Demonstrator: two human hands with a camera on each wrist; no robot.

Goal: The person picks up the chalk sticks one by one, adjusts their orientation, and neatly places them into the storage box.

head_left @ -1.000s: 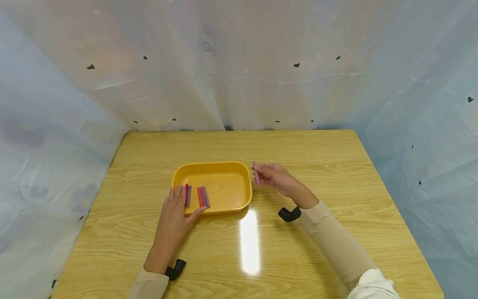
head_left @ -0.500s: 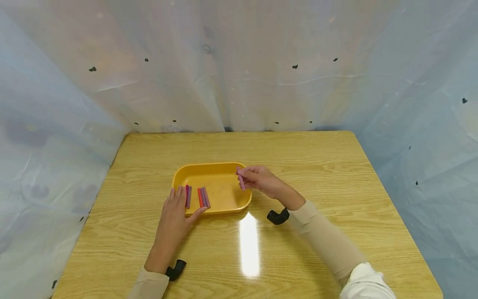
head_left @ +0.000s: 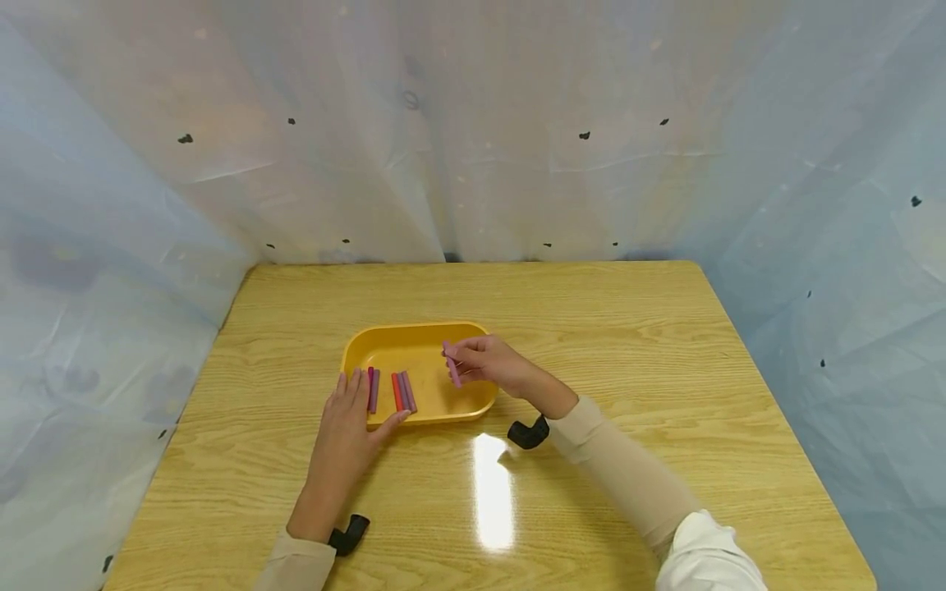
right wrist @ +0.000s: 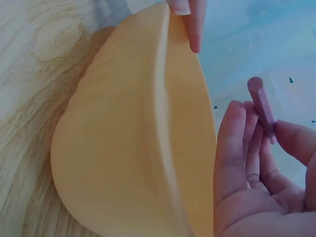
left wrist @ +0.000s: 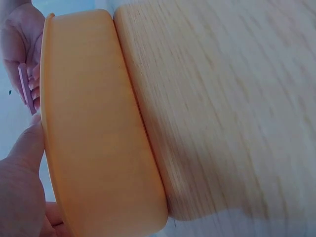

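Observation:
A yellow plastic tray (head_left: 473, 414) with rounded corners stands on the wooden table. My left hand (head_left: 347, 423) rests on its near left corner, fingers straight over the left end and thumb (left wrist: 27, 145) at the near rim. Above the tray's right half, my right hand (head_left: 495, 361) pinches a pinkish-mauve stick (head_left: 452, 366) between thumb and fingers; the right wrist view shows this stick (right wrist: 261, 106) as short and thick. Inside the tray, a magenta stick and a purple stick (head_left: 374, 392) lie beside my left fingers. A red stick (head_left: 397, 392) and two purple sticks (head_left: 409, 392) lie side by side nearer the middle.
The wooden table (head_left: 606, 328) extends around the tray, with a bright light reflection in front of it. Pale plastic sheeting (head_left: 502, 123) hangs behind and at both sides. Black angled pieces (head_left: 528, 432) sit by both wrists.
My right hand has moved left with the mauve stick, from beside the tray's right end to over its inside. My left hand stays in place.

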